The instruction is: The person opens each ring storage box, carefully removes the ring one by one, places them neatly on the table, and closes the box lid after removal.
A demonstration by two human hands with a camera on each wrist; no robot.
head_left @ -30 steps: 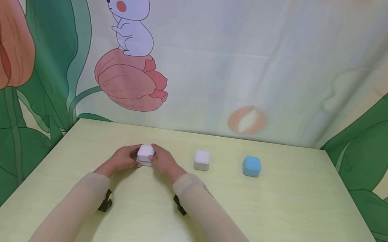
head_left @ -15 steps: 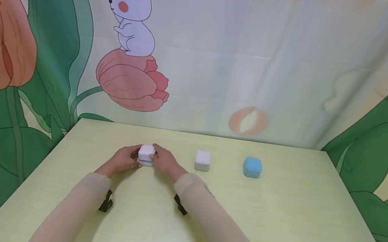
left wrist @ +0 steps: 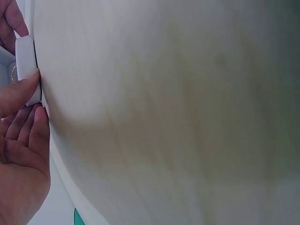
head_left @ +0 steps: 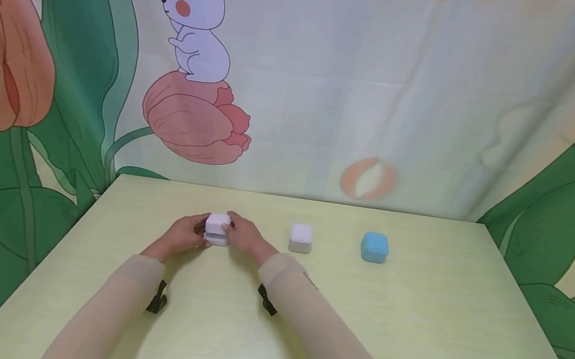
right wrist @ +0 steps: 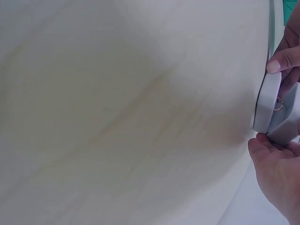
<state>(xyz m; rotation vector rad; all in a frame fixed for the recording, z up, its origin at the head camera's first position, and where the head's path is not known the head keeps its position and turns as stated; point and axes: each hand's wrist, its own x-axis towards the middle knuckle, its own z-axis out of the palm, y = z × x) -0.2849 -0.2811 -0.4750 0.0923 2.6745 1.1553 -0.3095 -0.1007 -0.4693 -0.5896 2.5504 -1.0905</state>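
Note:
Toward the back left of the table, a small white ring box (head_left: 219,222) is held between both hands, its lid partly raised from its base (left wrist: 26,56). My left hand (head_left: 184,235) grips the base, with the thumb on its front side. On the other side, my right hand (head_left: 246,237) pinches the lid (right wrist: 287,124). Inside the gap a gold-coloured ring (right wrist: 279,105) shows in the right wrist view. The box stays low at the table surface.
To the right stand a second white box (head_left: 300,238) and a blue box (head_left: 375,248), both shut. The pale yellow table (head_left: 408,324) ends at a printed curtain (head_left: 297,118) behind. A black strap hangs below each wrist.
The gap between the lid and base has widened slightly as my right hand lifts the lid. My left hand stays on the base, and the other two boxes have not moved.

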